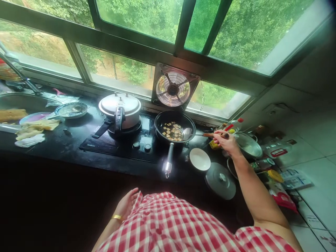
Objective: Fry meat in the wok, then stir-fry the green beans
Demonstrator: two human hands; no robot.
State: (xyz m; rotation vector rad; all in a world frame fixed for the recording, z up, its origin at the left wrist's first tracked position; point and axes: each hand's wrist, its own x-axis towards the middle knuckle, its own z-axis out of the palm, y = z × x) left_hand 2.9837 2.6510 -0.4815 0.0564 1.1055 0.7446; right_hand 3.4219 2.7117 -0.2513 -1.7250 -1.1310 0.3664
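Observation:
My right hand point(226, 141) is closed around the wooden handle of a metal spatula point(198, 134). The spatula's rounded head rests inside a black frying pan point(160, 123), at the right side of the pan. Small browned pieces of food point(172, 131) lie in shiny liquid on the pan's bottom. Low in front of my body, my left hand point(127, 203) is near the red checked shirt, with its fingers extended and partly covered by the cloth. Nothing shows in it. The pan's handle point(169, 161) points toward me.
A pressure cooker point(124, 108) stands left of the pan on the cooktop point(115, 147). An exhaust fan point(173, 89) sits behind. To the right are a white plate point(200, 159), a pan lid point(220, 182) and several bottles. A sink point(28, 99), bowl point(75, 110) and cloths point(36, 129) are left.

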